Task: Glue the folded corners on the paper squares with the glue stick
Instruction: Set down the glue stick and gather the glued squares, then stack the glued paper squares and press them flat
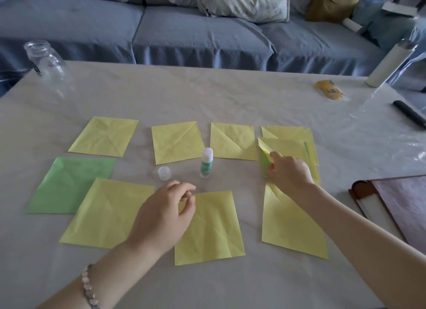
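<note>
On my right hand (pixel 289 171) the fingers (pixel 275 156) pinch the near left corner of the top sheet (pixel 285 147) of a yellow stack, with a strip of green paper (pixel 265 164) showing under that corner. My left hand (pixel 166 212) hovers with its fingers (pixel 184 187) loosely curled and holding nothing, over the far edge of the near middle square (pixel 212 230). Between the hands the glue stick (pixel 206 162) stands upright and uncapped on the table (pixel 207 96), with its cap (pixel 164 170) just to its left. More yellow squares lie flat around it, and a green square (pixel 69 184) lies at the left, partly under a yellow square (pixel 108 213).
</note>
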`<state>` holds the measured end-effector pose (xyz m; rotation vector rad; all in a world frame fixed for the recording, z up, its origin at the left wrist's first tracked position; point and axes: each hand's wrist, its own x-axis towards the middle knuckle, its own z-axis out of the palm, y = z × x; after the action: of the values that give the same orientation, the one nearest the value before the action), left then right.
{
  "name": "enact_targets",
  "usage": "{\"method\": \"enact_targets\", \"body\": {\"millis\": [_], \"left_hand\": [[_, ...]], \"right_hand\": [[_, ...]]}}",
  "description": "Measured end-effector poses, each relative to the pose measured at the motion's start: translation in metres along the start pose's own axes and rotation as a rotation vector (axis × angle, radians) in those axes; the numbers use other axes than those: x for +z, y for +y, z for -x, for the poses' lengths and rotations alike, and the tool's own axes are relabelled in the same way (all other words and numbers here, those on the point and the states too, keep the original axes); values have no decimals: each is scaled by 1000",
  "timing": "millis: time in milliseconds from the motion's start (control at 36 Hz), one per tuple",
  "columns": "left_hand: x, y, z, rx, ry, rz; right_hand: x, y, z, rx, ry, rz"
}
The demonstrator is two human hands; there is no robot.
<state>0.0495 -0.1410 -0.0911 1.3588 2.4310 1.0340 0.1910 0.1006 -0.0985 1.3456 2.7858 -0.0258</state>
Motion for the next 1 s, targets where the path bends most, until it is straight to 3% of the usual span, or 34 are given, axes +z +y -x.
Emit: {"method": "enact_targets", "body": {"millis": [111, 278, 389, 444, 500, 611, 750, 833, 944, 1000], "left_hand": [[2, 7, -4, -104, -80, 103], [6, 18, -9, -255, -177, 250], [4, 26, -13, -379, -207, 519], [1, 33, -17, -491, -243, 738], [-2, 40, -20, -592, -298, 940], [-6, 46, -21, -657, -330, 1161], [-3, 35, -10, -555, -197, 868], [-5, 23, -3, -510, -166, 726], [-11, 15, 8, -422, -230, 729], [-11, 12, 13, -414, -255, 741]], "right_hand": [[0, 3, 6, 100, 31, -165], [4, 9, 11, 139, 74, -224], [-7, 1, 29, 91, 415, -318], [-17, -12, 49, -60, 633, -354], [-22, -24, 71, -237, 747, -357], [-21, -46, 108, -518, 690, -308], [-7, -62, 127, -684, 443, -301], [-10, -63, 132, -549, 238, -549], [-25, -68, 125, 30, 134, -1003], [-30, -73, 119, 217, -11, -1290]]}}
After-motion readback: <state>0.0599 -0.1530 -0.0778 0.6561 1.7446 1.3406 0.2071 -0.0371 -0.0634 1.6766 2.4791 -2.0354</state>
